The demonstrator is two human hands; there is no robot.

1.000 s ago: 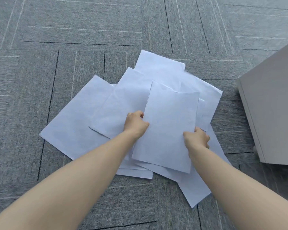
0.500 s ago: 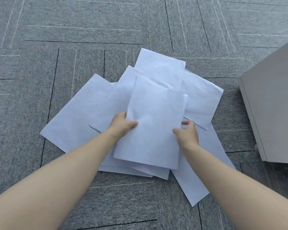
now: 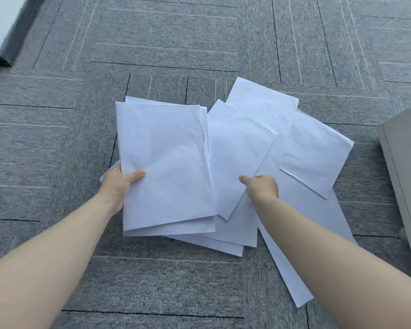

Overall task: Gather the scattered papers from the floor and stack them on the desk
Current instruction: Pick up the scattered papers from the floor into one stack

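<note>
I am holding a small stack of sheets (image 3: 166,167) pinched in my left hand (image 3: 119,184) while my right hand (image 3: 261,186), nearer the loose papers (image 3: 316,150) fanning rightward on the carpet (image 3: 152,43), is closing on the next sheet (image 3: 237,148).

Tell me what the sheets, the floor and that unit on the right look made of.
Sheets: thin matte white paper, creased and bending in the left hand.
Floor: grey carpet tiles, woven texture with seams.
Unit: smooth pale grey panel, probably laminate or painted metal; cannot tell.
</note>
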